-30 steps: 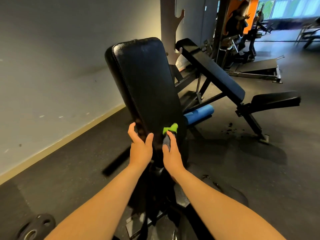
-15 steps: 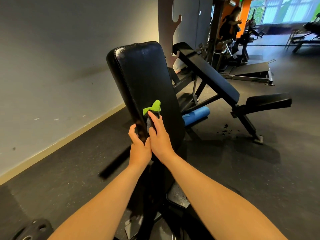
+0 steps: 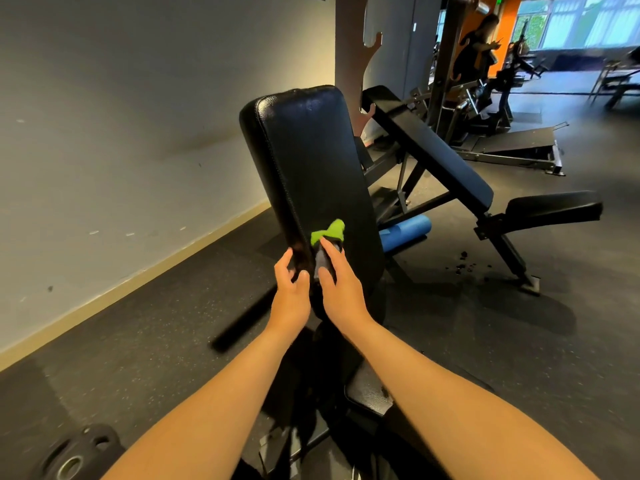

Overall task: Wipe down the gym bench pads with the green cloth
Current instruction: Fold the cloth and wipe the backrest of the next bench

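A black padded bench backrest [image 3: 311,157] stands steeply inclined in front of me. My right hand [image 3: 337,287] grips the green cloth [image 3: 329,233] and presses it against the lower part of the pad, a green corner sticking out above my fingers. My left hand [image 3: 290,289] holds the pad's lower left edge, thumb on the front face and fingers round the side. The bench seat pad [image 3: 369,393] shows below, between my forearms.
A second incline bench [image 3: 433,154] stands to the right, with a blue foam roller [image 3: 405,232] on the floor under it. A weight plate [image 3: 74,455] lies at lower left. A grey wall runs along the left. A person [image 3: 479,46] stands by machines far back.
My right hand with the cloth moved from the pad's lower right across to the left, close to my left hand. My left hand kept its hold on the pad's edge.
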